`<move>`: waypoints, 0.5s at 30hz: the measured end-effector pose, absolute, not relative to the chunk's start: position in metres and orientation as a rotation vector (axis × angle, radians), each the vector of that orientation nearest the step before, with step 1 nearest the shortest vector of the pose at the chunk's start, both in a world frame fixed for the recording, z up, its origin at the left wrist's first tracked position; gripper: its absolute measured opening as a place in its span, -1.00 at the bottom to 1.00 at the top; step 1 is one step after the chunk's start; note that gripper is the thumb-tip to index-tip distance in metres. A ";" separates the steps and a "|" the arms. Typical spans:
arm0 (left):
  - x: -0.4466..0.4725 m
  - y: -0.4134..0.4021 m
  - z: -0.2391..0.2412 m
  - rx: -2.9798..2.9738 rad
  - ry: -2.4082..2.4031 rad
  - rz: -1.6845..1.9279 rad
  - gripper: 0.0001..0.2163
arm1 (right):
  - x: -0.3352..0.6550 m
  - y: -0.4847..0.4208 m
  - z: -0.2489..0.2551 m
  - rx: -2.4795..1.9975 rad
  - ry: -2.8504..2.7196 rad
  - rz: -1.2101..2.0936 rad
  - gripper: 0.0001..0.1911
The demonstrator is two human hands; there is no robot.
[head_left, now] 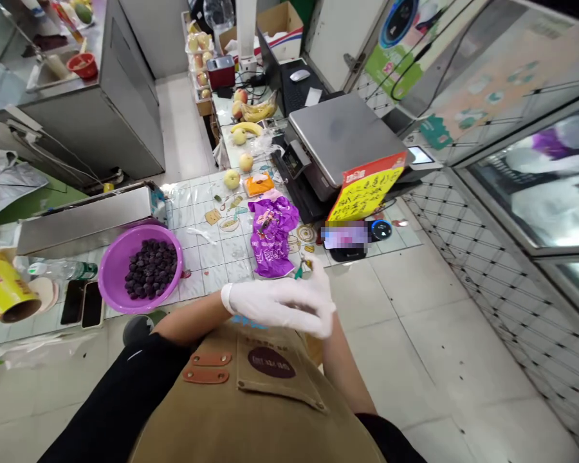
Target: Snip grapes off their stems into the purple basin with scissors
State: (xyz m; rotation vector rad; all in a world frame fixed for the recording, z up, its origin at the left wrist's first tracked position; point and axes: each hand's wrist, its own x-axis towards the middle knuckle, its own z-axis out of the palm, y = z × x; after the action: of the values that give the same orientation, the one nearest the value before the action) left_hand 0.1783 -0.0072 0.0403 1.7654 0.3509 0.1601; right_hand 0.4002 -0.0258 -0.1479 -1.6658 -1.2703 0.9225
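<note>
Dozens of dark round fruits (pixel 150 269) sit heaped in a purple basin (pixel 110 267) at the left of the frame, on a bench (pixel 207 257) with a patterned cover. Near the centre, the left hand (pixel 280 305), in a white glove, reaches across from the left and overlaps the right hand (pixel 321 283), gloved too. Its fingers are stretched and slightly bent, with a gap beside the thumb; whether they grip the other glove cannot be told. The right hand is raised behind it and partly hidden. A small green object (pixel 299 271) shows beside its fingertips, but the view does not reveal whether it is gripped, or whether that hand is open or closed.

Just above the hands in the frame, a crumpled purple bag (pixel 270 238) with white print lies on the bench. An orange packet (pixel 259 184) touches its upper end, and farther up are pale round fruits (pixel 232 179) and bananas (pixel 259 110). Right of these stands a flat-topped grey machine (pixel 347 138), with a red-and-yellow sign (pixel 367 193) at its near side. Left of the basin are a clear bottle (pixel 60 269), two phones (pixel 92 302) and a yellow roll (pixel 4 280).
</note>
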 end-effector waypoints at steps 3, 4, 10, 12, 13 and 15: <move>0.186 -0.010 -0.017 1.935 0.800 -0.070 -0.73 | 0.390 -0.019 -0.160 -1.666 -1.261 0.924 -0.58; 0.186 -0.013 -0.038 1.946 0.911 -0.111 -0.73 | 0.387 -0.018 -0.163 -1.658 -1.258 0.936 -0.60; 0.173 -0.034 -0.100 1.929 1.196 0.054 -0.70 | 0.378 -0.015 -0.166 -1.558 -1.227 1.033 -0.71; 0.175 -0.036 -0.101 1.915 1.308 0.182 -0.72 | 0.379 -0.010 -0.157 -1.494 -1.229 1.078 -0.69; 0.177 -0.036 -0.101 1.904 1.370 0.248 -0.73 | 0.380 -0.007 -0.151 -1.462 -1.239 1.098 -0.67; 0.182 -0.033 -0.100 1.880 1.498 0.372 -0.78 | 0.382 0.002 -0.136 -1.407 -1.273 1.120 -0.64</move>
State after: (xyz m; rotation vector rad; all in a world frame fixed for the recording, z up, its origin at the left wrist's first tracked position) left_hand 0.1819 -0.0333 -0.0998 1.8796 1.4980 0.3723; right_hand 0.3823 0.0017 -0.1358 -1.4073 -1.2727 1.1196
